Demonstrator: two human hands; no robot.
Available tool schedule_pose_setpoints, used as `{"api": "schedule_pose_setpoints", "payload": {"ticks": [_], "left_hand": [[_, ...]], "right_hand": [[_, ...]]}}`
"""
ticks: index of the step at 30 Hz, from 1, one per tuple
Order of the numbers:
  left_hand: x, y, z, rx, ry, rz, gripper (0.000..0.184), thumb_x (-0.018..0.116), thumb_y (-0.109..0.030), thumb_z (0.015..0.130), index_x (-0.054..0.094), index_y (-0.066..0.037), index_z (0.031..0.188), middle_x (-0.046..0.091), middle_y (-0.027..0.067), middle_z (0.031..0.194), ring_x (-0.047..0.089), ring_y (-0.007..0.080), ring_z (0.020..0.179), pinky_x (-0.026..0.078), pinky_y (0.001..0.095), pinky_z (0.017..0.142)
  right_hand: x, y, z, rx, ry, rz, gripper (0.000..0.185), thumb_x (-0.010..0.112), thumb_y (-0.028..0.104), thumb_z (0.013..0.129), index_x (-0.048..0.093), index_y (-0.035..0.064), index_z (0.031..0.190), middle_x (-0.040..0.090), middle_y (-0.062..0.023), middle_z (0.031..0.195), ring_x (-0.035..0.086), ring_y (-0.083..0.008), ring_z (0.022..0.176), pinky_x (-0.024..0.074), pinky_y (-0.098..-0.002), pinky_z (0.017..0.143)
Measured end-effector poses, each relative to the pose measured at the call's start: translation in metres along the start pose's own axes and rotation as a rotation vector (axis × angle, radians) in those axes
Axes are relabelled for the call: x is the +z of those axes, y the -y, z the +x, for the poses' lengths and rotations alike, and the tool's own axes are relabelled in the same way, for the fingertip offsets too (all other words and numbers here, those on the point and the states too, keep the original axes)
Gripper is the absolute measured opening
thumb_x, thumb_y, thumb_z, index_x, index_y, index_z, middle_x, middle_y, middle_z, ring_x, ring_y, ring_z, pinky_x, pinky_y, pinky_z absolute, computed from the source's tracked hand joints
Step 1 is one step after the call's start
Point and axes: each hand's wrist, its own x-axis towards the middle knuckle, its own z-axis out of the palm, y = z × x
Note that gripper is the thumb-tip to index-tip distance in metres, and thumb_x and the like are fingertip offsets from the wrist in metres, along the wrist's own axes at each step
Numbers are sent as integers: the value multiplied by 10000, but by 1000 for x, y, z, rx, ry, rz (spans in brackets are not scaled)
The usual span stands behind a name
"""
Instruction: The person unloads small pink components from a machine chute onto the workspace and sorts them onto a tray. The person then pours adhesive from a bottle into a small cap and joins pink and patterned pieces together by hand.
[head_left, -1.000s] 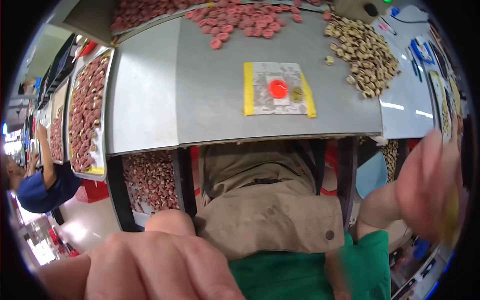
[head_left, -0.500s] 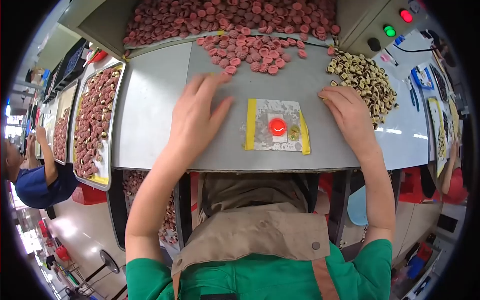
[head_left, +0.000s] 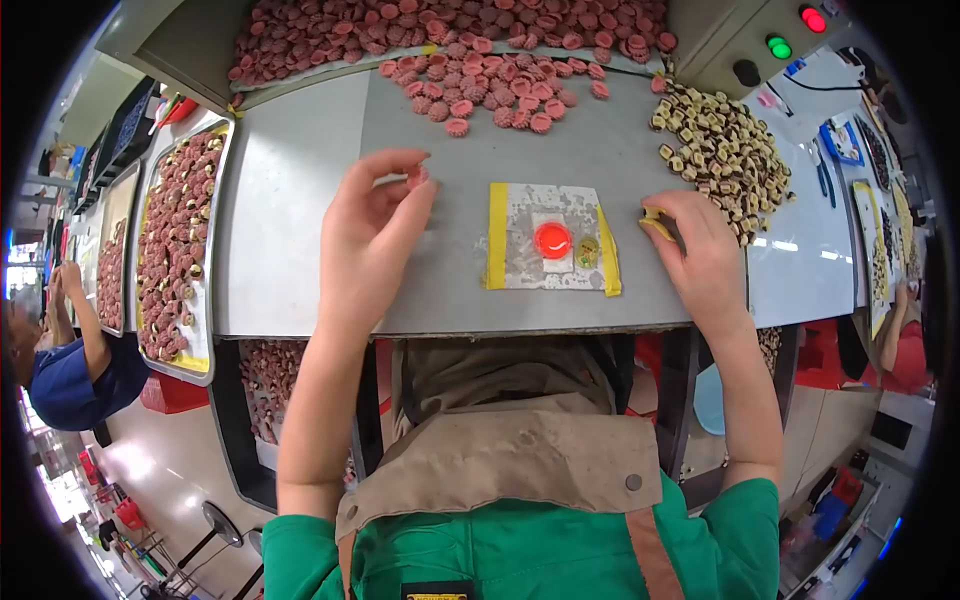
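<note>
My left hand point(head_left: 368, 240) is raised over the left part of the grey table, with a small pink ribbed cap point(head_left: 417, 178) pinched between thumb and fingertips. At the right, my right hand point(head_left: 706, 255) has its thumb and fingers closed on a small cream-and-dark piece point(head_left: 654, 216). Between the hands lies a worn white pad point(head_left: 522, 210) edged with yellow tape. A glossy red disc point(head_left: 552, 240) sits on it, beside a small greenish round spot point(head_left: 587, 251). Loose pink caps point(head_left: 500, 95) spread beyond the pad, and a pile of cream-and-dark pieces point(head_left: 725, 150) lies behind my right hand.
A tray point(head_left: 212, 250) of joined pink pieces stands at the left edge. A metal housing with a green light point(head_left: 778, 47) and a red light point(head_left: 813, 19) rises at the back right. Another person in a blue shirt point(head_left: 85, 380) works at far left.
My left hand has drawn back from the pink heap with a pink cap in its fingers. My right hand has moved slightly down from the pile's edge, its small piece now plainly visible.
</note>
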Motion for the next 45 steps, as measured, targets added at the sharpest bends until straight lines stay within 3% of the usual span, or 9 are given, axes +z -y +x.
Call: {"api": "schedule_pose_setpoints", "payload": {"ticks": [4, 7, 13, 19, 22, 25, 26, 29, 45], "left_hand": [[18, 6, -34, -81, -13, -322, 292, 657, -26, 936, 604, 12, 1220, 642, 43, 1070, 596, 70, 965, 475, 206, 846], [30, 11, -44, -3, 38, -367, 283, 654, -22, 938, 603, 23, 1213, 637, 39, 1072, 596, 69, 980, 482, 215, 842], [38, 11, -46, -92, 145, -444, 319, 644, -1, 935, 587, 27, 1248, 611, 50, 1156, 617, 122, 1045, 499, 258, 904], [35, 14, -43, -112, 188, -473, 343, 641, -39, 953, 570, 31, 1281, 608, 60, 1165, 626, 145, 1048, 501, 277, 904], [31, 15, -42, -155, 208, -537, 356, 647, -72, 961, 567, 29, 1293, 617, 58, 1151, 629, 145, 1036, 503, 283, 906], [28, 13, -44, -165, 236, -548, 369, 652, -78, 962, 560, 27, 1304, 626, 59, 1136, 639, 152, 1026, 510, 290, 901], [29, 12, -43, -160, 252, -550, 373, 653, -75, 961, 557, 26, 1307, 628, 59, 1130, 643, 155, 1023, 514, 292, 898], [28, 13, -44, -162, 260, -543, 389, 656, -59, 955, 546, 26, 1318, 629, 61, 1127, 658, 166, 1016, 529, 293, 876], [34, 13, -44, -124, 151, -619, 333, 600, -86, 995, 542, 8, 1309, 609, 59, 1135, 643, 175, 1054, 523, 299, 921]], "right_hand": [[-2, 2, 3, -10, 25, -56, 295, 698, 0, 805, 599, 56, 1077, 655, -105, 974, 639, -307, 885, 511, -399, 769], [-7, 7, 9, 167, 66, 154, 334, 680, -8, 815, 561, 52, 1120, 661, -110, 985, 651, -317, 912, 520, -407, 787], [-9, 9, 24, 3, 259, -108, 335, 668, -4, 841, 528, 53, 1140, 679, -126, 1032, 670, -308, 983, 535, -403, 804], [-8, 1, 20, 86, 254, 125, 423, 686, 58, 875, 542, 69, 1272, 669, -124, 1107, 675, -255, 988, 535, -388, 821], [-15, 15, 18, 53, 152, 33, 375, 694, 54, 863, 572, 52, 1219, 653, -126, 1044, 657, -303, 945, 530, -384, 805], [-15, 16, 17, 167, 215, 90, 285, 687, 49, 865, 621, 30, 1142, 638, -126, 996, 646, -299, 901, 522, -381, 784], [-12, 9, 18, 13, 181, 12, 216, 685, 50, 865, 647, 17, 1075, 630, -126, 957, 637, -305, 869, 511, -389, 758], [-11, 9, 21, 10, 203, -15, 188, 681, 47, 864, 652, 12, 1046, 632, -130, 942, 628, -314, 858, 501, -396, 742], [-15, 18, 29, 26, 264, 13, 194, 667, 34, 856, 652, 25, 1050, 613, -128, 934, 617, -316, 863, 500, -398, 741]]}}
